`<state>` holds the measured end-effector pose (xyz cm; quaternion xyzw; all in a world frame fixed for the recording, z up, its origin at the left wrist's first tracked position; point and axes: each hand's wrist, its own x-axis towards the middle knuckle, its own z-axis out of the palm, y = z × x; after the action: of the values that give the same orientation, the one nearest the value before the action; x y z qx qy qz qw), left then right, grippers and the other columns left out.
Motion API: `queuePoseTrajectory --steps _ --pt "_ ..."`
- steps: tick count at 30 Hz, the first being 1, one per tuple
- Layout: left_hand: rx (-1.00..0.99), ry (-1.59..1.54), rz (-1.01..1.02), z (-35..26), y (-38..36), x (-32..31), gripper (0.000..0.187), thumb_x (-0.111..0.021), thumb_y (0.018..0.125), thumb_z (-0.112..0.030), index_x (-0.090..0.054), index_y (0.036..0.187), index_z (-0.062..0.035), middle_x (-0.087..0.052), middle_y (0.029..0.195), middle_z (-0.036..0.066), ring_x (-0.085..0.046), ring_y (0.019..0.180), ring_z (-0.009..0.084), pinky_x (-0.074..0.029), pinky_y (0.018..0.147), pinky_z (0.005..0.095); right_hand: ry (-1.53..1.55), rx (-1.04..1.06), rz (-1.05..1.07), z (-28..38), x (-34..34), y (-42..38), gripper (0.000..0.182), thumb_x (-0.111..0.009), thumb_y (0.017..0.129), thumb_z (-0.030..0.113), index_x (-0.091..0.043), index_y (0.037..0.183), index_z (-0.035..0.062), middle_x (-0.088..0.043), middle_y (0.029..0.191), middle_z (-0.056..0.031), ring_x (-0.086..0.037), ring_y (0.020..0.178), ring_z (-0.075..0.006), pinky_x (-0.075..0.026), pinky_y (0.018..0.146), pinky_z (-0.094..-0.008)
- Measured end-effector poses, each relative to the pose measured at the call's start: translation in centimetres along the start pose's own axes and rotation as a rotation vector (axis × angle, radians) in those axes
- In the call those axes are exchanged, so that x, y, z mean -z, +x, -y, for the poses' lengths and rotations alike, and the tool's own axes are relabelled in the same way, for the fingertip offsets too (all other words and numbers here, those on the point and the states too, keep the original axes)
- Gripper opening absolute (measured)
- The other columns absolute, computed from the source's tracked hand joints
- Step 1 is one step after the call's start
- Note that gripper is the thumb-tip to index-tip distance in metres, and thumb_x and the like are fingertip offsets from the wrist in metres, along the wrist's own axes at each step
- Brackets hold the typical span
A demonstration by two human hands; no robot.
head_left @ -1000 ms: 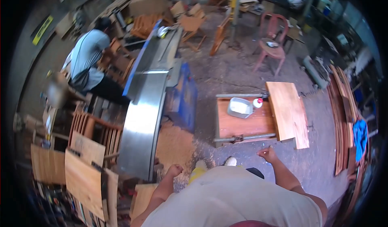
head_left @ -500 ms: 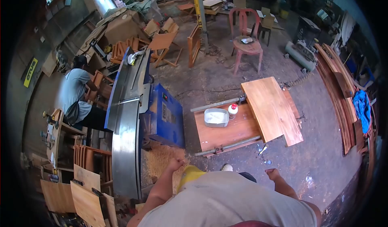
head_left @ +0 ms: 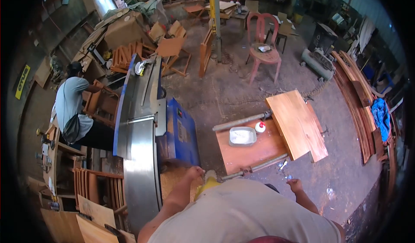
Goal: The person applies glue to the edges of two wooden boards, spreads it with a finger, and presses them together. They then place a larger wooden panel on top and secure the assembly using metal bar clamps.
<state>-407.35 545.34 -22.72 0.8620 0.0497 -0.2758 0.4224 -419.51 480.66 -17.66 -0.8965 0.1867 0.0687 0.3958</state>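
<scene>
My left hand (head_left: 195, 172) hangs loosely curled, with nothing visible in it, beside the blue planer machine (head_left: 183, 132). On the other side of my body, my right hand (head_left: 295, 185) is loosely closed too and touches nothing. Ahead of me lies a reddish wooden panel (head_left: 250, 156) with pipe clamps (head_left: 240, 121) along it. On this panel a grey plastic tub (head_left: 242, 136) with white contents stands beside a white bottle (head_left: 260, 127) with a red cap. A lighter wooden board (head_left: 298, 124) overlaps the panel's right part.
Another person (head_left: 73, 104) bends over wooden chair frames at the left. The machine's long metal bed (head_left: 140, 156) runs along my left side. A red plastic chair (head_left: 263, 48) stands ahead, near an air compressor (head_left: 318, 64). Long planks (head_left: 354, 109) line the right; sawdust (head_left: 173, 182) covers floor by the machine.
My view has shifted, so the clamped panel appears lower and further right. My left hand has moved slightly right in view. The other person has straightened a little with an arm on the chair frame.
</scene>
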Motion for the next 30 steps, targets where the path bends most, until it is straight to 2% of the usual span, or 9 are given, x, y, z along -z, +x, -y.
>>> queuePoseTrajectory --steps 2,4,6,10,13,15,22,25,30 --pt "-0.052 0.030 0.008 -0.1 1.8 2.1 0.032 -0.071 0.083 -0.038 -0.071 0.086 -0.0062 -0.071 0.081 0.013 -0.066 0.073 0.0232 -0.052 0.070 0.0385 -0.027 -0.044 0.000 3.1 -1.3 0.9 0.034 -0.062 0.092 0.034 -0.074 0.087 0.0029 -0.067 0.070 -0.0076 -0.061 0.064 -0.0167 -0.051 0.060 -0.0322" --pt "-0.019 0.006 0.085 -0.3 2.0 3.4 0.032 -0.071 0.085 -0.035 -0.071 0.087 -0.0035 -0.066 0.070 0.006 -0.059 0.063 0.0141 -0.049 0.062 0.0333 -0.058 -0.111 0.013 5.9 -2.1 0.1 0.041 -0.055 0.096 0.039 -0.074 0.095 0.0025 -0.068 0.075 -0.0083 -0.061 0.066 -0.0172 -0.051 0.060 -0.0316" --pt "-0.030 0.023 0.124 0.0 2.8 4.6 0.031 -0.072 0.085 -0.035 -0.071 0.089 -0.0038 -0.066 0.070 0.006 -0.059 0.065 0.0137 -0.049 0.064 0.0324 0.069 -0.149 0.001 9.2 -3.4 -0.3 0.048 -0.048 0.099 0.043 -0.069 0.112 0.0024 -0.067 0.089 -0.0106 -0.062 0.074 -0.0179 -0.052 0.061 -0.0309" --pt "-0.087 -0.009 0.237 0.7 4.7 6.6 0.032 -0.072 0.084 -0.036 -0.072 0.089 -0.0041 -0.068 0.074 0.009 -0.062 0.070 0.0175 -0.050 0.068 0.0338 0.205 -0.263 0.003 14.8 -4.9 -2.6 0.049 -0.046 0.099 0.044 -0.064 0.122 0.0036 -0.066 0.098 -0.0123 -0.063 0.080 -0.0204 -0.054 0.065 -0.0328" --pt "-0.086 -0.033 0.278 2.0 7.0 7.0 0.035 -0.072 0.083 -0.039 -0.073 0.090 -0.0042 -0.071 0.078 0.012 -0.067 0.075 0.0211 -0.051 0.071 0.0351 0.021 -0.110 -0.010 15.0 -5.4 -4.9 0.046 -0.048 0.099 0.042 -0.068 0.116 0.0045 -0.069 0.098 -0.0125 -0.065 0.084 -0.0217 -0.055 0.070 -0.0337" --pt "-0.097 -0.048 0.320 2.5 8.0 7.3 0.035 -0.072 0.083 -0.038 -0.073 0.091 -0.0040 -0.071 0.079 0.012 -0.067 0.075 0.0205 -0.051 0.071 0.0345 -0.088 0.079 -0.062 14.8 -5.2 -7.0 0.034 -0.057 0.095 0.034 -0.074 0.102 0.0048 -0.073 0.093 -0.0113 -0.067 0.082 -0.0187 -0.055 0.073 -0.0321" --pt "-0.206 0.072 0.380 1.2 10.3 8.2 0.032 -0.071 0.085 -0.035 -0.071 0.088 -0.0029 -0.070 0.077 0.010 -0.065 0.072 0.0172 -0.051 0.068 0.0341 0.074 -0.328 -0.262 13.1 -5.4 -13.0 0.009 -0.079 0.077 0.009 -0.075 0.078 0.0016 -0.073 0.077 -0.0075 -0.065 0.073 -0.0125 -0.053 0.070 -0.0297" --pt "-0.192 0.065 0.406 -0.6 10.0 9.2 0.030 -0.071 0.086 -0.033 -0.071 0.088 -0.0022 -0.069 0.074 0.009 -0.063 0.068 0.0161 -0.051 0.066 0.0333 0.155 -0.260 -0.348 11.9 -6.1 -14.3 0.012 -0.079 0.076 0.008 -0.071 0.070 0.0012 -0.068 0.068 -0.0043 -0.061 0.065 -0.0109 -0.051 0.064 -0.0295" --pt "-0.168 0.033 0.438 -1.5 11.1 9.3 0.030 -0.070 0.086 -0.031 -0.070 0.085 -0.0010 -0.066 0.068 0.008 -0.061 0.063 0.0155 -0.050 0.061 0.0324 -0.143 -0.341 -0.394 14.3 -5.8 -14.9 0.024 -0.077 0.080 0.011 -0.064 0.067 -0.0038 -0.058 0.057 -0.0079 -0.050 0.053 -0.0100 -0.043 0.054 -0.0290"
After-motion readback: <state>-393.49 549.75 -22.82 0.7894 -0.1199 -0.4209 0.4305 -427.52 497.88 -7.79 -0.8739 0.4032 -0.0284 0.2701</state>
